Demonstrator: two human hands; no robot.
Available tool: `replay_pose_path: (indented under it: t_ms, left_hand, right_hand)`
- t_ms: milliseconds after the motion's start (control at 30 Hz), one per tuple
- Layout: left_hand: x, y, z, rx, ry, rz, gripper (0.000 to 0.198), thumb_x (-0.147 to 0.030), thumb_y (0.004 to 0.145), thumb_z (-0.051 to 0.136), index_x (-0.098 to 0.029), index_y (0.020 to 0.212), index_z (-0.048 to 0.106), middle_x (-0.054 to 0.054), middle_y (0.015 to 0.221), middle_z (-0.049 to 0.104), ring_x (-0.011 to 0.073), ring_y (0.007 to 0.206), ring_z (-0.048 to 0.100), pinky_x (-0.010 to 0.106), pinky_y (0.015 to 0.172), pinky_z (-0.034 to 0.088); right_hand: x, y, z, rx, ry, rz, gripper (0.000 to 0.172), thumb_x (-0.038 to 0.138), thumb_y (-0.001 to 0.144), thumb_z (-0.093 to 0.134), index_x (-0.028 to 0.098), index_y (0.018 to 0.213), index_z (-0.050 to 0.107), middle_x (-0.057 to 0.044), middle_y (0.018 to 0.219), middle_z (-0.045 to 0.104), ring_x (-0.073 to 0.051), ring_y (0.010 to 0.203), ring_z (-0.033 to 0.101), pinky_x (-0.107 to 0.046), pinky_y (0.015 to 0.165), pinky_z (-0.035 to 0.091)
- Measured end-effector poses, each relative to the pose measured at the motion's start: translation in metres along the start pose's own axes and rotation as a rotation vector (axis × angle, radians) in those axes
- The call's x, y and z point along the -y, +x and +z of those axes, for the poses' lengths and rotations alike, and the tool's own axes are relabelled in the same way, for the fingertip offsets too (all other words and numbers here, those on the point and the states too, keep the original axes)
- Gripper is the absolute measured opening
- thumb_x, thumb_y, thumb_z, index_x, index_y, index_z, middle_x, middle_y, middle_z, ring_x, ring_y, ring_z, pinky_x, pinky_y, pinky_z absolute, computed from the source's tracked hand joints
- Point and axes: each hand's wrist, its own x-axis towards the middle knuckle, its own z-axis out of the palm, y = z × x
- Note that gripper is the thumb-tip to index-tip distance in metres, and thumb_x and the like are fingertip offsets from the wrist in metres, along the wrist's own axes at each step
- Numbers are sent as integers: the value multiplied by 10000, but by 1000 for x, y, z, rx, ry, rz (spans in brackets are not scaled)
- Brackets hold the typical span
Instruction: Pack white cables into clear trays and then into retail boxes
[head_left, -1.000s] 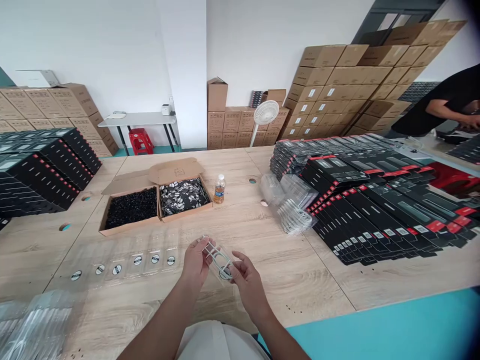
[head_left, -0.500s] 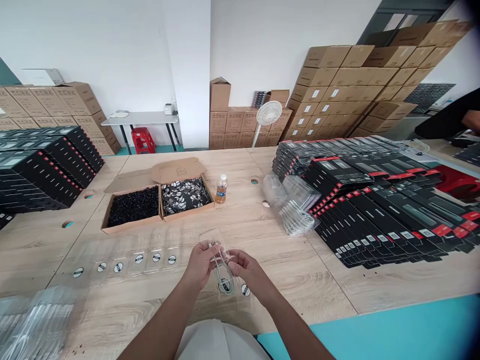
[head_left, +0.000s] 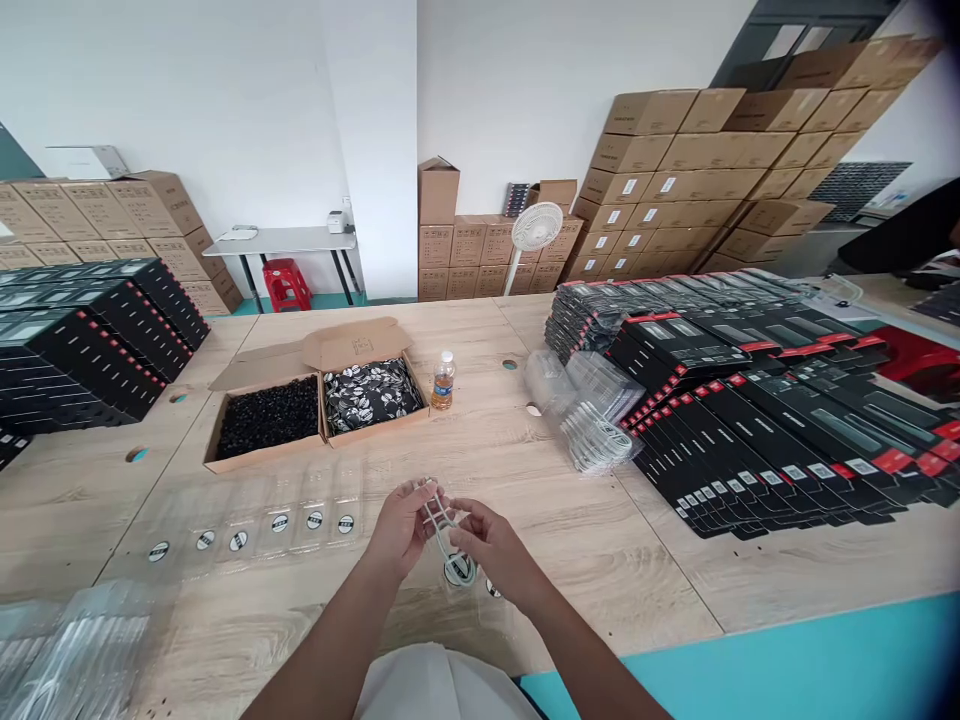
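Over the near edge of the wooden table [head_left: 525, 450], both my hands hold a coiled white cable [head_left: 441, 527] in a clear plastic blister tray. My left hand [head_left: 403, 523] pinches its upper end. My right hand [head_left: 491, 548] has its fingers closed on the side and lower part. A round black-and-white sticker [head_left: 459, 570] shows at the bottom of the tray. To the left lies a row of clear trays with round stickers [head_left: 277, 522] flat on the table.
An open cardboard box [head_left: 319, 400] holds small black parts and patterned packets, with a small bottle [head_left: 442, 380] beside it. A pile of clear trays with cables [head_left: 589, 420] lies right of centre. Stacks of black-and-red boxes [head_left: 757, 400] fill the right, more [head_left: 82, 335] the left. Another person's dark sleeve [head_left: 907, 235] shows far right.
The tray with the cable has turned from slanted to nearly upright between my hands, and my right hand has moved closer to the left. The person at far right has drawn back.
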Motion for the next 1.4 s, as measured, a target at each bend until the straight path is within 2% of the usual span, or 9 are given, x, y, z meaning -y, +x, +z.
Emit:
replay_pose_path:
  t_ms: [167,267,533,667,767,833,933,1167,1400]
  left_hand:
    - [-7,-7,7,254,-85,32,337,-136,625,809,-154,935,678,61,918,716,180,823,678,277,761,508]
    - [-6,-11,10,303,-98,50,347,-123,636,792,-148,964,681,80,964,722,199,885,679,279,785,502]
    - [-1,-9,11,229,-121,74,313,-125,645,782,-148,947,702,80,968,734,221,914,685,345,869,512]
    - [3,-6,11,125,-145,108,278,-127,644,785,-161,910,711,57,940,739,193,851,690,342,873,514]
    - [7,-5,10,111,-137,100,262,-122,632,790,-164,880,714,55,934,739,179,812,689,329,851,515]
    - [11,-5,10,105,-137,87,274,-105,614,795,-165,870,716,51,932,738,170,805,685,317,851,510]
    - [17,-3,9,96,-145,45,285,-93,602,800,-158,865,714,47,912,736,162,809,680,299,854,503]
    - [26,3,7,65,-204,-94,210,-171,671,777,-161,854,675,5,758,682,136,694,650,298,755,521]
    - [37,8,5,39,-164,-105,198,-207,668,781,-171,811,649,-17,699,647,130,644,628,283,698,516]
  right_hand:
    - [2,-7,4,-110,190,-41,445,433,731,717,190,1088,607,62,619,465,-123,605,475,-251,588,374]
    - [7,-11,5,-135,233,-49,459,435,715,739,192,1084,613,57,627,488,-126,620,491,-253,605,390]
    - [8,-15,7,-223,140,-75,561,462,753,677,168,1212,545,12,725,566,-151,668,545,-271,616,451]
    - [11,-25,13,-299,-259,-105,772,425,728,678,235,1411,373,-92,1178,563,-237,991,586,-337,751,514]
    - [10,-32,18,-330,-600,-163,947,335,647,728,275,1471,265,-110,1397,419,-313,1259,440,-449,968,444]
    - [6,-34,20,-349,-737,-180,985,292,631,722,270,1483,229,-115,1412,402,-337,1310,382,-503,1038,377]
    - [-2,-34,23,-340,-810,-186,979,256,656,683,257,1495,178,-116,1405,410,-321,1309,390,-486,1041,389]
    - [-21,-38,26,-335,-855,-231,907,180,700,604,221,1497,174,-125,1397,439,-307,1293,402,-480,1056,384]
    - [-36,-41,23,-314,-822,-256,921,194,690,632,251,1501,199,-125,1400,457,-333,1274,419,-508,1055,378]
